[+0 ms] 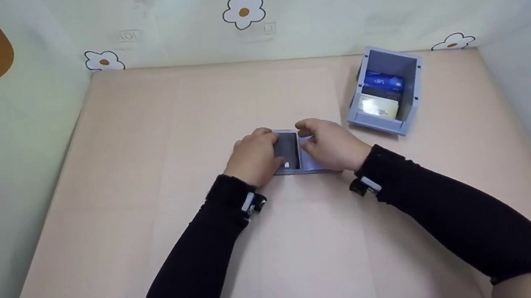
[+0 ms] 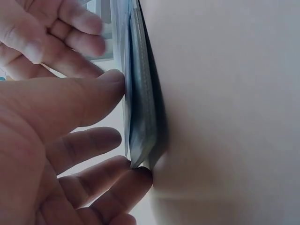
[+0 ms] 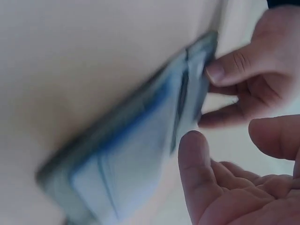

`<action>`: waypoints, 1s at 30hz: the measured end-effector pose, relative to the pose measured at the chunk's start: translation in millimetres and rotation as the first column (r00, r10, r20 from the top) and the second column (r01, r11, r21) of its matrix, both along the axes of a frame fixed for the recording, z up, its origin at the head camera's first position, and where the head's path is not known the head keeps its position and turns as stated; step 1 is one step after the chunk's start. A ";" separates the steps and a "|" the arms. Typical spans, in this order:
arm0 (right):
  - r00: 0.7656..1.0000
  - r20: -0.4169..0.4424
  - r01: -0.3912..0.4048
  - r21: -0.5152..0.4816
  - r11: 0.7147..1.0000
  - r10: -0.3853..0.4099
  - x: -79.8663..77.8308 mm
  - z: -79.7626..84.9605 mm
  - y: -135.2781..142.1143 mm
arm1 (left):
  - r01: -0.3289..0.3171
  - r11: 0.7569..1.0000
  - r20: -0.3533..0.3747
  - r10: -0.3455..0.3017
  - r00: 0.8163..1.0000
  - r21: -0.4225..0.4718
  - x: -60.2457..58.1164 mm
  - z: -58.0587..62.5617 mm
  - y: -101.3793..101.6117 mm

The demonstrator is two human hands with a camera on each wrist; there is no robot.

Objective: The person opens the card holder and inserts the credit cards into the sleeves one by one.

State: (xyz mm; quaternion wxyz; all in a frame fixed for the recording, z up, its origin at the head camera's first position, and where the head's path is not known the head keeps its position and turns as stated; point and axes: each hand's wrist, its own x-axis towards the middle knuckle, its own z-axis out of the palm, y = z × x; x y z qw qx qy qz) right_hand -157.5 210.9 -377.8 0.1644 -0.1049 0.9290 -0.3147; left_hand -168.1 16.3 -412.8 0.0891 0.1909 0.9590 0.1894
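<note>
An unfolded card wallet (image 1: 313, 162) lies in the middle of the table, with a dark card (image 1: 288, 147) in its left half. My left hand (image 1: 252, 159) grips the wallet's left end, thumb (image 2: 110, 86) on its face and fingertips at its edge. Over the right half hovers my right hand (image 1: 335, 144), its fingers loosely bent and nothing held between thumb and fingers. The right wrist view shows the wallet (image 3: 136, 150) blurred, with clear pockets on the half near that hand.
A grey-blue plastic bin (image 1: 379, 125) stands at the back right, beyond my right hand. Inside are a blue card (image 1: 385, 82) and a whitish card (image 1: 378, 106). Patterned fabric walls (image 1: 188, 31) border the table (image 1: 142, 150) at the back and sides.
</note>
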 end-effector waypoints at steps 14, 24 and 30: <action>0.970 -0.146 0.202 0.060 0.977 -0.192 -15.8 45.4 86.2 | -0.022 0.999 0.001 0.022 1.000 0.029 3.3 4.1 1.2; 0.977 -0.131 0.203 0.322 0.925 -0.168 -42.4 41.3 134.1 | -0.003 0.999 -0.007 0.003 1.000 0.039 2.9 5.2 1.8; 0.986 -0.093 0.165 0.419 0.893 -0.139 -52.6 32.0 140.7 | 0.002 0.999 -0.008 -0.002 1.000 0.038 3.5 4.6 2.9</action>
